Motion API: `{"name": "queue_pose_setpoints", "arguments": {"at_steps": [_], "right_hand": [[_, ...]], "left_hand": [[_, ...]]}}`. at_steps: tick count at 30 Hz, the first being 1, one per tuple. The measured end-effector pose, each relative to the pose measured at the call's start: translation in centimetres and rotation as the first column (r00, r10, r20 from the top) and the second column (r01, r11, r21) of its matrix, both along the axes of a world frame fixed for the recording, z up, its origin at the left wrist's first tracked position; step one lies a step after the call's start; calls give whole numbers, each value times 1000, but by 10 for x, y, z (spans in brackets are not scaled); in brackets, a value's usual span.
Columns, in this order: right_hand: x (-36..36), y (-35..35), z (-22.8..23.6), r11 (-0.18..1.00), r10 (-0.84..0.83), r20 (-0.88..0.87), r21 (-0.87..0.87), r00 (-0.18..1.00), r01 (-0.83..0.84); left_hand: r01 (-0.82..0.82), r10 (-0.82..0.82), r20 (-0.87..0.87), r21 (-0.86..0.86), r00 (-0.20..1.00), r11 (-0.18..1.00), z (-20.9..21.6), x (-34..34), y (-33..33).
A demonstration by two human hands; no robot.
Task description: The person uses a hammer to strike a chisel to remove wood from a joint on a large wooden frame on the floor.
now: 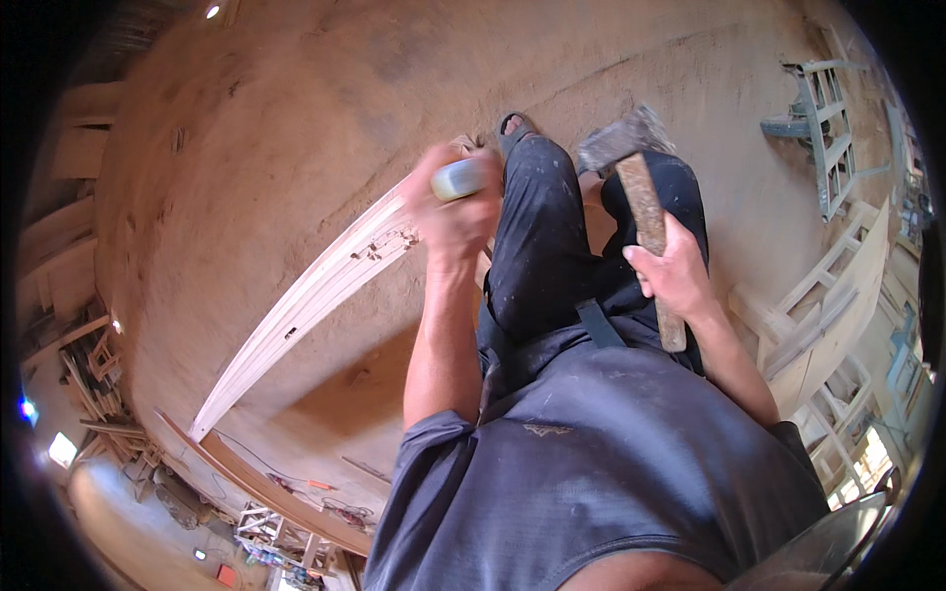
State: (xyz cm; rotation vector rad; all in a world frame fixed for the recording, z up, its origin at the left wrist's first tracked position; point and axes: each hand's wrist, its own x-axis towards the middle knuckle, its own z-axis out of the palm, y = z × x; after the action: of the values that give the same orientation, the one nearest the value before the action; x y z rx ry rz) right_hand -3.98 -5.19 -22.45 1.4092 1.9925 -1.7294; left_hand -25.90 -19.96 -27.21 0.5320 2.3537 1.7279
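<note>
Hammer sits in my right hand, the fingers wrapped round its worn wooden handle and the metal head tilted up beyond my knuckles. My left hand, well apart from the right, is blurred but closed round a pale-ended piece whose lower part I can't make out. Running from beneath that left hand away to its lower left is a long pale beam, with a dark slot cut in it and wood chips scattered just left of my wrist. As I judge it, my left fingers are most at risk: a glancing blow could slide off the pale end and catch them, because so little of it shows clear of the fist. A tilted grip could let the piece skid, and my left leg, just right of that hand, would be exposed; the sandalled foot beyond has little cover. Around both hands the floor is brown and dusty. A brown board lies by the beam's end farther from my left hand, timber is piled far left, and pale wooden frames and a grey frame are well right of my right hand.
</note>
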Motion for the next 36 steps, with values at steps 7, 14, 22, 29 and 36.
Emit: {"name": "queue_pose_setpoints", "arguments": {"at_steps": [7,14,22,29,36], "right_hand": [[51,22,-34,973,-191,133,-104,972,206],[36,23,-44,975,-141,186,-142,972,169],[26,10,-39,991,-14,209,-130,978,42],[-20,-3,-2,999,36,44,29,998,-37],[-101,-9,56,643,674,-236,654,700,-399]], "left_hand": [[-133,47,148,644,988,754,10,-62,-75],[-130,97,89,570,991,811,6,-48,-81],[-45,-25,105,610,994,791,-22,-34,-75],[116,-109,-39,379,993,918,-23,-18,-48],[158,-130,-129,240,983,958,-25,-16,-38]]}}
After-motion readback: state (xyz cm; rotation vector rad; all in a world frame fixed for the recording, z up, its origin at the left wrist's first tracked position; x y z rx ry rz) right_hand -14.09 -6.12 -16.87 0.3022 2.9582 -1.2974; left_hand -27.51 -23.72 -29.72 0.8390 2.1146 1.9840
